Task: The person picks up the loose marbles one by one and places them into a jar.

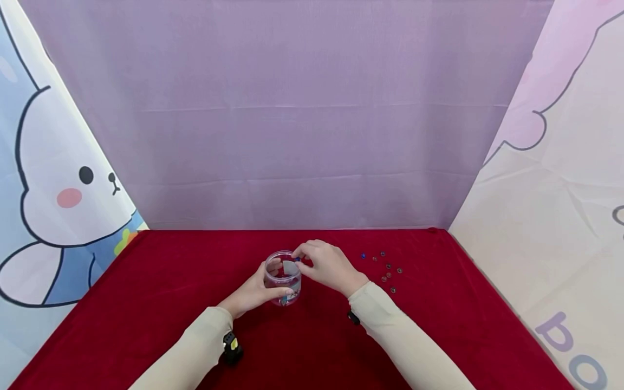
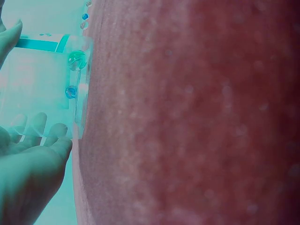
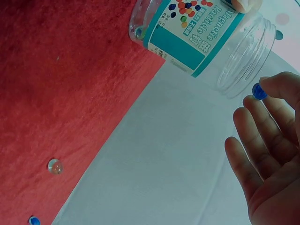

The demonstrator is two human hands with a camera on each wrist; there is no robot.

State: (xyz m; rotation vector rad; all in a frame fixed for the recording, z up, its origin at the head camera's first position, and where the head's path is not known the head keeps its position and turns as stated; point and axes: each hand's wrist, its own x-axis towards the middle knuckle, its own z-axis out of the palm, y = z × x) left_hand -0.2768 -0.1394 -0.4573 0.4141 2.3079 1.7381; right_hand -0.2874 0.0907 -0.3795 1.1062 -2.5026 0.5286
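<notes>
A clear plastic jar [image 1: 279, 280] without a lid stands on the red cloth. My left hand [image 1: 253, 293] grips it round the side, thumb at the front. At its mouth, my right hand [image 1: 331, 265] pinches a blue marble [image 3: 259, 91] between thumb and fingertip, just outside the rim; the other fingers are spread. Low inside the jar, the left wrist view shows a green swirled marble [image 2: 77, 60] and a blue one [image 2: 71, 92]. A teal and white label [image 3: 192, 33] with printed coloured beads wraps the jar.
To the right of the right hand, several loose glass marbles [image 1: 388, 266] lie scattered on the red cloth [image 1: 170, 281]. A plain lilac curtain [image 1: 292, 135] hangs behind the table, with cartoon-printed sheets [image 1: 53, 162] at the sides.
</notes>
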